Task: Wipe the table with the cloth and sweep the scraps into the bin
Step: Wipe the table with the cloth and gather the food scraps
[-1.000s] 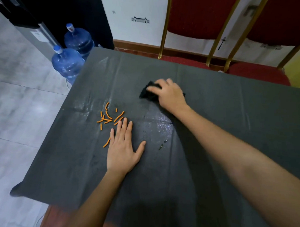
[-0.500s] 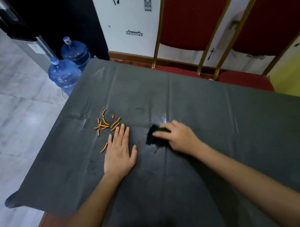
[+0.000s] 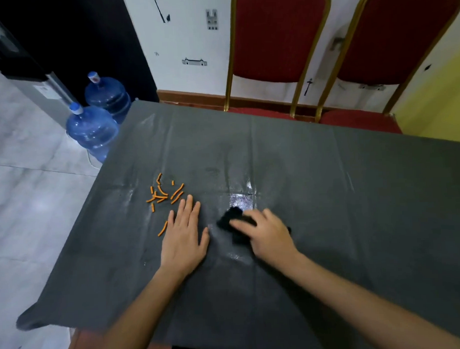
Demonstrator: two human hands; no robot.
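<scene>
A dark grey cover lies over the table [image 3: 315, 176]. Several short orange scraps [image 3: 164, 193] are scattered on its left part, one stray piece lying beside my left little finger. My left hand [image 3: 184, 236] rests flat on the cover, fingers spread, just below the scraps and holding nothing. My right hand [image 3: 264, 232] presses down on a crumpled black cloth [image 3: 232, 221], which sticks out to the left under my fingers. A wet shiny patch [image 3: 240, 198] shows just beyond the cloth. No bin is in view.
Two blue water bottles [image 3: 94, 129] stand on the floor by the table's far left corner, beside a dark cabinet. Two red chairs with gold frames [image 3: 279, 42] stand against the wall behind the far edge. Pale tiled floor [image 3: 29, 194] runs along the left side.
My right hand has dragged the black cloth from the far middle of the table toward me and to the left, close to my left hand. My left hand has stayed flat.
</scene>
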